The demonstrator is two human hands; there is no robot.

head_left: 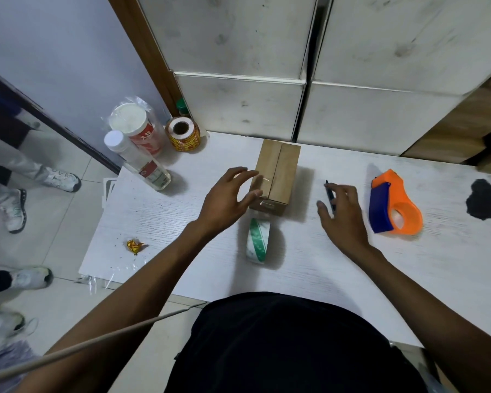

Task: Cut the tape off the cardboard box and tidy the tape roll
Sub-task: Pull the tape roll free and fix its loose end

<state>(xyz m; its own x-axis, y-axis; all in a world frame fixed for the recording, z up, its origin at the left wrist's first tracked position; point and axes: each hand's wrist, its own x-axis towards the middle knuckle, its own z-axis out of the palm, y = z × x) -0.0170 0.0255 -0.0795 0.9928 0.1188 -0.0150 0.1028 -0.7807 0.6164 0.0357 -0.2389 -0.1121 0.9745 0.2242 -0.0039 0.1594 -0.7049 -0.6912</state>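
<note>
Left hand open, reaching at cardboard box lying lengthwise ahead; right hand seemingly pinching dark cutter just beside.

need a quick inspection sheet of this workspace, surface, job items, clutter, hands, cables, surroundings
surface: white table, black stain at the right end, dark specks at the left
job's things: cardboard box at centre, flaps shut; tape roll on edge in front of it; orange and blue tape dispenser at the right
clutter: two plastic bottles, label roll, crumpled yellow scrap
grippers: left hand open, fingers by the box's left side; right hand over a dark cutter or pen, grip unclear
cables: nothing seen
surroundings: white cabinet doors behind; bystanders' shoes on the tiled floor at left
</note>
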